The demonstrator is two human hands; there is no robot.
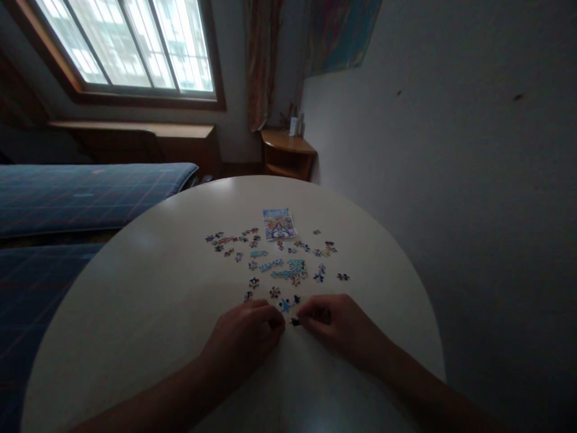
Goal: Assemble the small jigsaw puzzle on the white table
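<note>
Many small jigsaw pieces (252, 240) lie scattered on a round white table (148, 300). A joined blue strip of pieces (288, 269) sits in the middle, and a small colourful picture card (279, 223) lies behind them. My left hand (246, 340) rests curled on the table with its fingers closed; what they hold is hidden. My right hand (336, 325) is curled too, its fingertips pinching a small dark piece (295, 322) on the table between the two hands. A blue piece (285, 305) lies just beyond my fingertips.
A bed with a blue checked cover (81, 192) stands left of the table. A wooden corner shelf (286, 153) is behind it, under a window (130, 45). A grey wall (451, 150) runs close along the table's right side.
</note>
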